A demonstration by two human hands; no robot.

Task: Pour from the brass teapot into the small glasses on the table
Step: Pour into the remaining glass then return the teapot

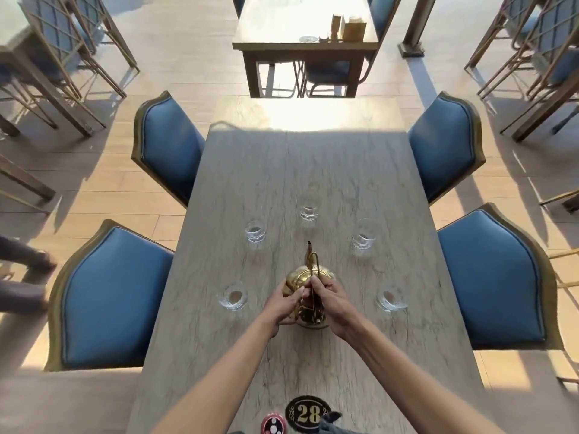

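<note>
A brass teapot (pixel 302 278) stands upright on the grey wooden table (pixel 313 158), its spout pointing away from me. My right hand (pixel 326 292) is closed around its thin top handle. My left hand (pixel 283 300) presses against the pot's left side. Several small clear glasses ring the pot: far centre (pixel 309 211), far left (pixel 255 231), far right (pixel 363 236), near left (pixel 233 297) and near right (pixel 391 298). All stand upright and apart from the pot. I cannot tell whether they hold liquid.
Blue padded chairs flank the table, two on the left (pixel 169 148) (pixel 116 296) and two on the right (pixel 445 145) (pixel 495 289). A black "28" number plaque (pixel 308 413) and a pink round disc (pixel 274 425) lie at the near edge. Another table (pixel 282 29) stands beyond.
</note>
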